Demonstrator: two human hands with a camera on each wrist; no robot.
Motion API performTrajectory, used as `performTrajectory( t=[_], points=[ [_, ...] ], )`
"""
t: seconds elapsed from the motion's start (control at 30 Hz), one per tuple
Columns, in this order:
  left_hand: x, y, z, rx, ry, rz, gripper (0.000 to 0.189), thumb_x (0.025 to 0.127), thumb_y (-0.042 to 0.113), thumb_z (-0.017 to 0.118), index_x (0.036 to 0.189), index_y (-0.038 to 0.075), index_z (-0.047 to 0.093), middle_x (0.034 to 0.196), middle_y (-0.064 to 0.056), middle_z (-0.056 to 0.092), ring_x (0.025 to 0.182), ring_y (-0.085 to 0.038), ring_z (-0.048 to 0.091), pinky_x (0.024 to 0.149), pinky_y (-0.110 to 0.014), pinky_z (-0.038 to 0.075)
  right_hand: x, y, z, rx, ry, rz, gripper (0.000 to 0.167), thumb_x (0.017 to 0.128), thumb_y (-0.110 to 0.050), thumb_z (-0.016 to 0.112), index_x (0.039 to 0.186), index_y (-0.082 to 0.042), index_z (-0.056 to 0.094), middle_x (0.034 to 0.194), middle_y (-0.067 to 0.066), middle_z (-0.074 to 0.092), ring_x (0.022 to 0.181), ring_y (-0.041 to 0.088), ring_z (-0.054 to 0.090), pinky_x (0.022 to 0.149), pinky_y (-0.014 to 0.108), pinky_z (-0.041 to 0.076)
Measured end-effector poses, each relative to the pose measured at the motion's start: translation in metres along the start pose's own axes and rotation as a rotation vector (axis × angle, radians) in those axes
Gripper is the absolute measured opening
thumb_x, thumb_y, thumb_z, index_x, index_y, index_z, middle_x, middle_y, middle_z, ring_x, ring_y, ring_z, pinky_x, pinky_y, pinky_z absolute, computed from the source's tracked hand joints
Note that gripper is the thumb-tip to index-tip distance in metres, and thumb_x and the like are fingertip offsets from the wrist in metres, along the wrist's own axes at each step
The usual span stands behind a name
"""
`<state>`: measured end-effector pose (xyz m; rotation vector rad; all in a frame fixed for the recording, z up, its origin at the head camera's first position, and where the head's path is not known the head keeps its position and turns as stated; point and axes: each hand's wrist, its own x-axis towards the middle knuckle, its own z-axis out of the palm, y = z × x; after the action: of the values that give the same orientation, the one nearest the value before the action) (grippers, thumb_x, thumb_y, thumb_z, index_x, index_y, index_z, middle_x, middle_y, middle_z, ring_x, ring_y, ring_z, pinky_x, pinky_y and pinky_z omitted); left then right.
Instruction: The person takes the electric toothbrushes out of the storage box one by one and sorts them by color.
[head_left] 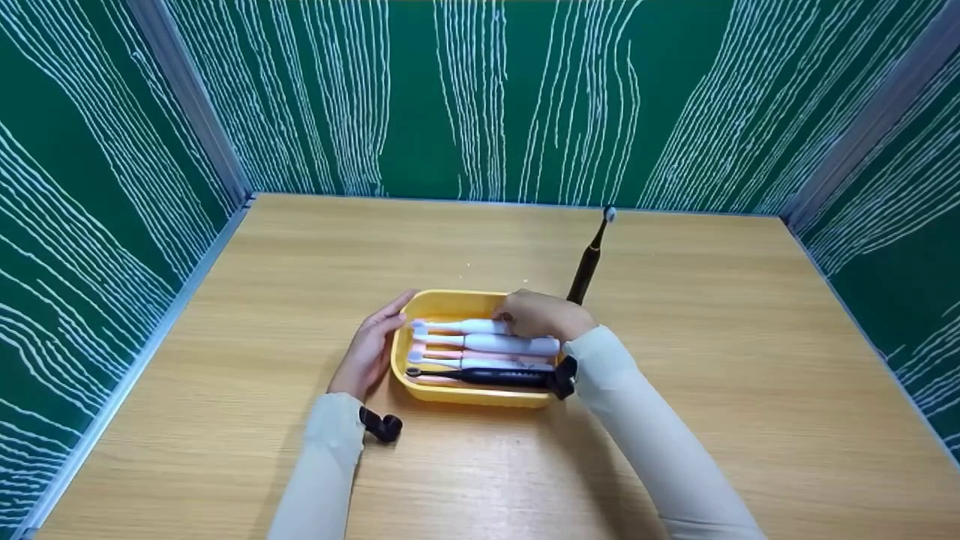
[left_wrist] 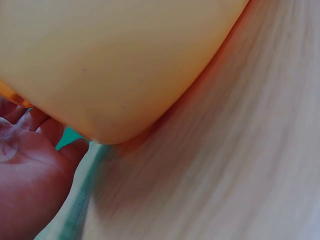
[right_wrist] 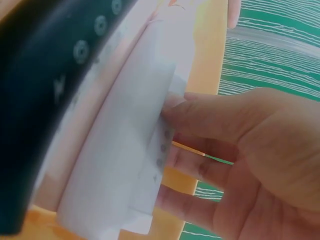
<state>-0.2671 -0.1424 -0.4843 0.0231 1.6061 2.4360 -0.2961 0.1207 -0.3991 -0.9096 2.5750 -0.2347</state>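
Pinching a rear white toothbrush (head_left: 484, 326): the right hand (head_left: 547, 313), just right of the frame's centre. Right wrist view shows this grip drawn nearly together, thumb on the near side of the handle, fingers on the far side. That toothbrush lies along the back of a yellow tray (head_left: 472, 398), centre of the frame, heads pointing left.

Left hand (head_left: 367, 349) against the tray's left end, touching near the upper left corner. Left wrist view hides part of its fingers behind the tray; cannot tell how tightly this grip clasps it.

In front of the pinched one: a second white toothbrush (head_left: 510, 345), a pink handle (right_wrist: 67, 155), then a black toothbrush (head_left: 502, 376) nearest the front wall.

Another dark toothbrush (head_left: 587, 270), upper right of centre, slants with head up-frame, lower end hidden behind the right hand. Wooden table (head_left: 712, 360) beneath; green panels (head_left: 409, 97) with white wavy lines behind.
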Motion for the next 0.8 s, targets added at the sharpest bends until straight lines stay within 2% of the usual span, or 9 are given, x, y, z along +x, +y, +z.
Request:
performTrajectory(
  t=[0.17, 0.27, 0.53, 0.8],
  points=[
    [-0.0008, -0.0006, -0.0001, -0.002, 0.008, -0.02, 0.05, 0.097, 0.003, 0.041, 0.147, 0.006, 0.037, 0.158, -0.004, 0.027, 0.148, -0.018, 0.018, 0.122, -0.032, 0.019, -0.0034, 0.0019, 0.0008, 0.048, -0.01, 0.058, 0.027, 0.095, -0.004, 0.051, 0.113, -0.013, 0.07, 0.101, 0.003, 0.067, 0.085, 0.019, 0.056, 0.086, 0.034, 0.053],
    [-0.0024, -0.0006, -0.0017, -0.001, 0.014, -0.017, 0.05, 0.097, 0.003, 0.04, 0.147, 0.005, 0.036, 0.159, -0.005, 0.027, 0.148, -0.019, 0.018, 0.122, -0.033, 0.019, -0.0039, 0.001, 0.0019, 0.059, -0.009, 0.063, 0.028, 0.095, -0.005, 0.052, 0.115, -0.013, 0.069, 0.104, 0.003, 0.067, 0.088, 0.019, 0.057, 0.09, 0.036, 0.054],
    [-0.0017, -0.0007, -0.0027, -0.009, -0.011, -0.009, 0.049, 0.098, 0.002, 0.038, 0.147, 0.004, 0.034, 0.159, -0.006, 0.026, 0.149, -0.02, 0.016, 0.123, -0.033, 0.016, -0.0056, -0.0008, 0.0028, 0.077, -0.017, 0.08, 0.027, 0.096, -0.005, 0.052, 0.115, -0.013, 0.069, 0.103, 0.003, 0.066, 0.088, 0.019, 0.057, 0.09, 0.034, 0.053],
    [-0.0003, 0.0, -0.0004, -0.004, 0.005, 0.002, 0.049, 0.098, 0.001, 0.038, 0.147, 0.004, 0.035, 0.159, -0.006, 0.026, 0.149, -0.02, 0.017, 0.123, -0.033, 0.016, -0.0095, -0.0017, -0.0011, 0.057, -0.003, 0.1, 0.028, 0.095, -0.008, 0.053, 0.119, -0.014, 0.068, 0.111, 0.004, 0.067, 0.093, 0.02, 0.057, 0.097, 0.039, 0.052]
  ],
)
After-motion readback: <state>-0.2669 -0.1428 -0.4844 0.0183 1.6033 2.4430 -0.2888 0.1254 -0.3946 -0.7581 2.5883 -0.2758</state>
